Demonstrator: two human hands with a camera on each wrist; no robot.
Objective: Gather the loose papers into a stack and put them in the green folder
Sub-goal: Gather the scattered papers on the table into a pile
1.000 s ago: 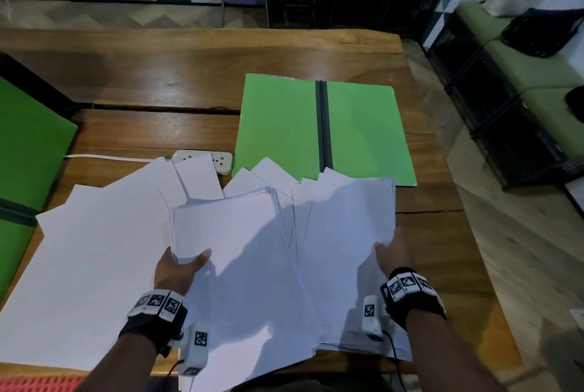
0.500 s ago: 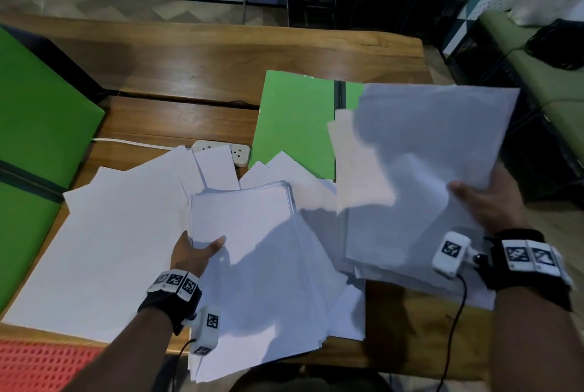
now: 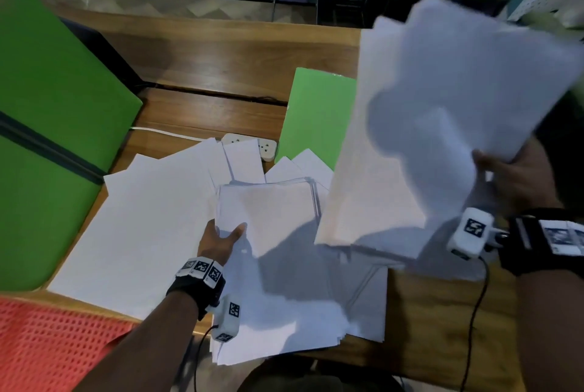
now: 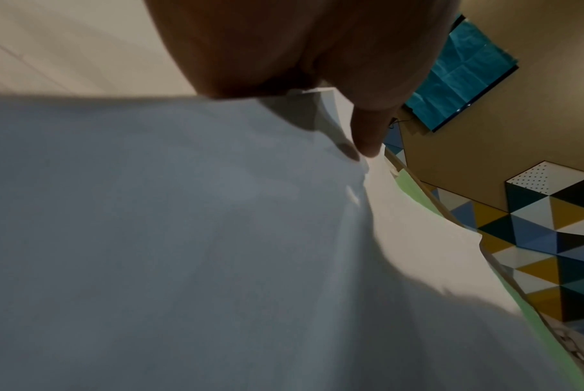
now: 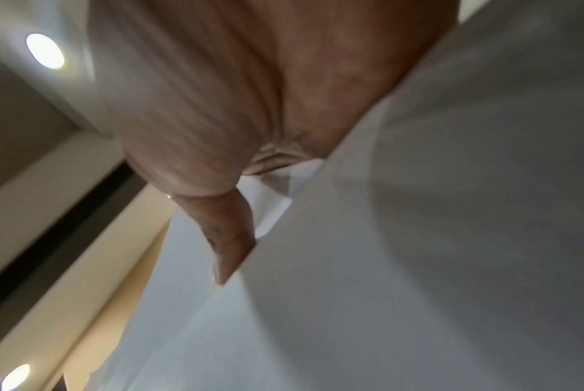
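Hanging past the desk's (image 3: pixel 221 56) near edge, loose white papers (image 3: pixel 142 227) are lying fanned beside the open green folder (image 3: pixel 316 113). The left grip (image 3: pixel 219 241) is pinching a squared stack (image 3: pixel 268 211) on them, while the right grip (image 3: pixel 518 180) is pinching a blurred sheaf (image 3: pixel 442 107) in the air, covering the folder's right half.

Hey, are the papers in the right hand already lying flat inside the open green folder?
No, the right hand holds its sheaf of papers lifted in the air above the green folder.
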